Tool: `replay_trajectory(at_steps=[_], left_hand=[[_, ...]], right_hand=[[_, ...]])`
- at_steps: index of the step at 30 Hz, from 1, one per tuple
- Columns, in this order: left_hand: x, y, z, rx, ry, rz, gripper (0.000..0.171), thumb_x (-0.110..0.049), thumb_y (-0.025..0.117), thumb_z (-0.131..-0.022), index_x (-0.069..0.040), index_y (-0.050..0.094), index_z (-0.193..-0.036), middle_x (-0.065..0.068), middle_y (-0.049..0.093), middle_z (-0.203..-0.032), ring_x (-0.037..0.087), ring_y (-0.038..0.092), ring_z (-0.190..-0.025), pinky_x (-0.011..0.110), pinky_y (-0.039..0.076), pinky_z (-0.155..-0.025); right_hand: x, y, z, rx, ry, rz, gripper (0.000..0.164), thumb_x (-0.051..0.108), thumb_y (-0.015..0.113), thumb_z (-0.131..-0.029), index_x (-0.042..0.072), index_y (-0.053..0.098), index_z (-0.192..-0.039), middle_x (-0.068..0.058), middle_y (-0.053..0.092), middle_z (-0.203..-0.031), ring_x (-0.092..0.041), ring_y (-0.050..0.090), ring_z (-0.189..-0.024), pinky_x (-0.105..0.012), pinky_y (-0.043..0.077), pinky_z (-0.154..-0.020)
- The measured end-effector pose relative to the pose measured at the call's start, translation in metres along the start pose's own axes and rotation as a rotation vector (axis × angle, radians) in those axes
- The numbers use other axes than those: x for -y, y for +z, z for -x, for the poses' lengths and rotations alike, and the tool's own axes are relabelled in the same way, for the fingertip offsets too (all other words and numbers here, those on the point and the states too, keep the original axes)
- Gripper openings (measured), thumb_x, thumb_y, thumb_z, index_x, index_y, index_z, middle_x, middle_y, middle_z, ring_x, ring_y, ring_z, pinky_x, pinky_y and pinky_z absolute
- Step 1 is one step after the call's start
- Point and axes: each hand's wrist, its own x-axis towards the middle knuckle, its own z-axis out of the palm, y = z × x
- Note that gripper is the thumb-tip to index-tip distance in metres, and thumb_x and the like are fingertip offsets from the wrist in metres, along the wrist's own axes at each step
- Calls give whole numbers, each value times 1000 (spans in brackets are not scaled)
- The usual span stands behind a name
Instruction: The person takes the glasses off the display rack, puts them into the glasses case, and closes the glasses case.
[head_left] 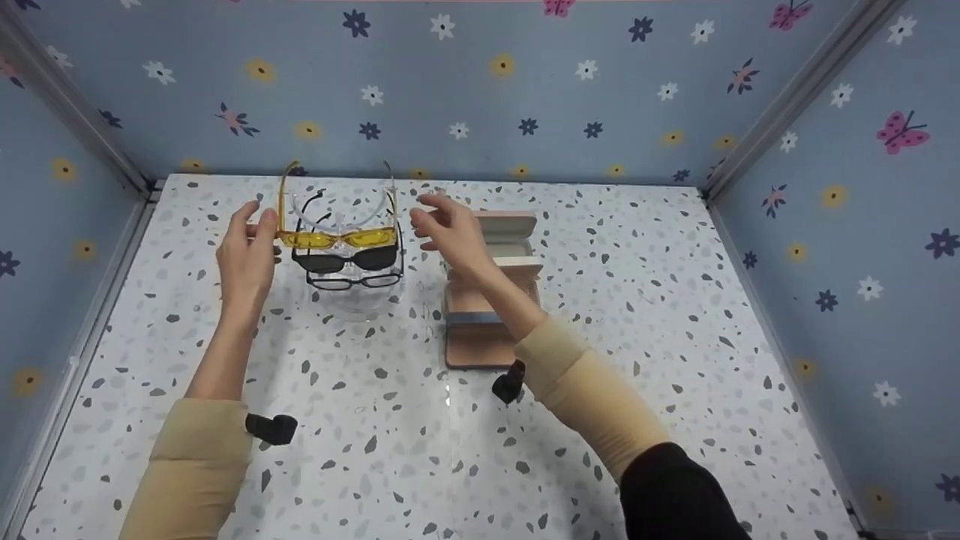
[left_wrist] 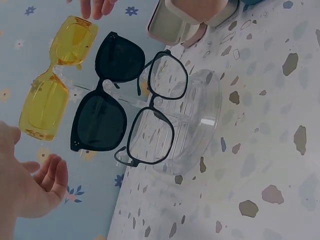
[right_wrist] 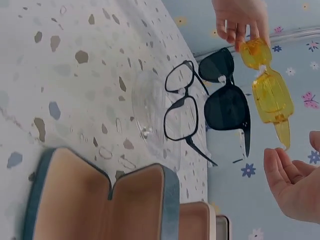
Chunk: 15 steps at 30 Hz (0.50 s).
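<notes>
Yellow-lensed glasses (head_left: 341,238) rest on the top tier of a clear acrylic stand (left_wrist: 207,117). Below them on the stand sit dark sunglasses (head_left: 349,259), then black-framed clear glasses (head_left: 352,283). My left hand (head_left: 247,259) is beside the left end of the yellow glasses. Its thumb is close to the frame's corner, and the other fingers are loosely bent; whether it touches cannot be told. On the other side my right hand (head_left: 454,232) hovers a little apart from the yellow glasses, fingers relaxed, holding nothing.
Several opened glasses cases stand in a row right of the stand, under my right forearm: a blue-edged case (head_left: 480,352) nearest, paler cases (head_left: 510,221) behind. A flowered wall (head_left: 420,75) closes off the back of the speckled table (head_left: 637,300).
</notes>
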Motion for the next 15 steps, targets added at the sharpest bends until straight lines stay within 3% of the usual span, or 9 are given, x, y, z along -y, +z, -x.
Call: replay_trajectory(at_steps=[4, 10, 15], left_hand=[[1, 3, 1, 8, -11, 66, 60, -53, 41, -107, -22, 41, -158, -12, 52, -95, 8, 59, -83, 22, 51, -80], [-1, 5, 2, -7, 1, 128, 54, -49, 43, -108, -21, 48, -154, -14, 55, -95, 4, 57, -83, 20, 51, -79], [0, 6, 3, -4, -9, 159, 51, -45, 45, -109, -20, 50, -153, -13, 56, -96, 5, 58, -85, 19, 51, -80]], right_hand=[[-1, 10, 2, 21, 7, -8, 48, 23, 60, -105, 3, 52, -148, -23, 70, -119, -38, 69, -110, -40, 63, -89], [-3, 19, 2, 19, 11, -15, 47, 23, 61, -105, 3, 53, -147, -19, 72, -115, -34, 71, -108, -37, 63, -88], [-4, 24, 1, 15, 4, 2, 46, 20, 61, -105, 2, 54, -147, -19, 73, -114, -28, 73, -104, -42, 62, -89]])
